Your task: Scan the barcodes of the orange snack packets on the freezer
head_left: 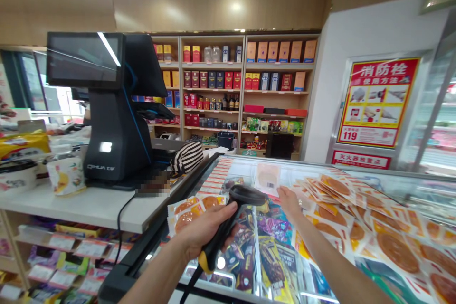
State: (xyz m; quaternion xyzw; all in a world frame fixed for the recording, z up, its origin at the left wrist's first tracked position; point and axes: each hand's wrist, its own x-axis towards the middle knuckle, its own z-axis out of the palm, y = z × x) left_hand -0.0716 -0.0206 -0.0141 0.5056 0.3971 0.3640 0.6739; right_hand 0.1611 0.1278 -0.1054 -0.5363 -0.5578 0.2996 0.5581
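Observation:
My left hand [210, 228] is wrapped round the handle of a black barcode scanner [245, 194], whose head points to the right and whose cord hangs down. In my right hand [290, 202] is the lower right edge of a flat, pale packet [268, 178] with a barcode on it, just beyond the scanner head. Both are over the glass top of a chest freezer [258, 256]. To the right, many flat packets with round brown food [395, 247] lie piled on the glass. A few similar packets [194, 211] are left of the scanner.
A black register terminal [117, 137] stands on the white counter [117, 216] at left, near a patterned paper cup [66, 175] and a striped cloth item [187, 157]. Shelves of boxed goods [213, 80] line the back wall. Snack racks [67, 261] sit under the counter.

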